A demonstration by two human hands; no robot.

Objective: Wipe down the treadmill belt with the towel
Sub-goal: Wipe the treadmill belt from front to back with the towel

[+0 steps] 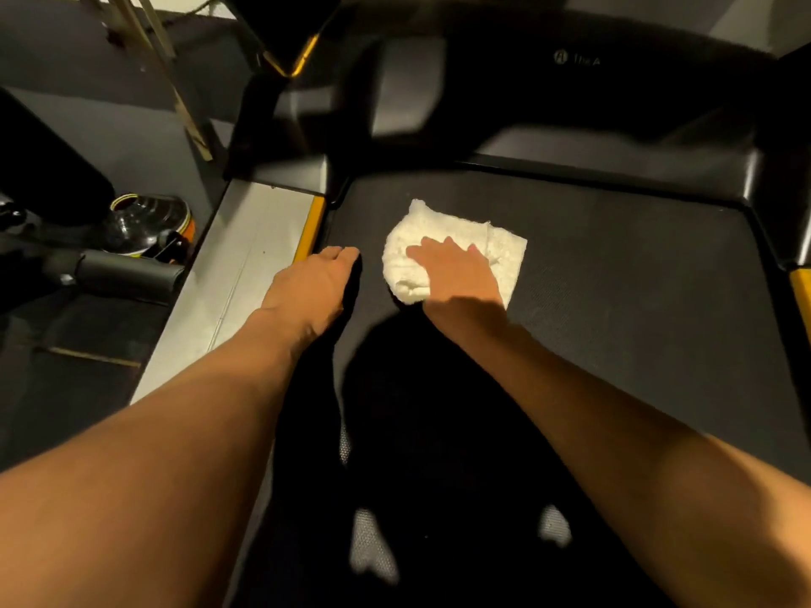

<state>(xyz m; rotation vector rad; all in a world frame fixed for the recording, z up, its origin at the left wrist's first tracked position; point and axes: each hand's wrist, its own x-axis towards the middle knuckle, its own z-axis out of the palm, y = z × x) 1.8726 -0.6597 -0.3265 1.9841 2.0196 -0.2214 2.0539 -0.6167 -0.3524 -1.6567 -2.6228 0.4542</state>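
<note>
Near the front end of the treadmill belt (pixel 614 278), just short of the black motor cover (pixel 577 59), a crumpled white towel (pixel 439 226) lies flat on the dark surface, left of the belt's middle. On it rests the right hand (pixel 456 274), palm down with fingers spread and straight; its grip is released, pressing the cloth against the belt rather than clutching it, and the towel's corners stick out beyond the fingertips and to the right of the wrist. Beside it, apart from the towel, the left hand (pixel 311 287) rests palm down at the belt's left edge, grip likewise released and holding nothing, fingertips next to the yellow strip (pixel 313 226) that borders the grey side rail (pixel 245 265). Both bare forearms reach in from the bottom corners, and the person's shadow (pixel 417 432) darkens the belt between them. Left of the rail, on the floor, stands another machine with a black padded roller (pixel 127 274).
</note>
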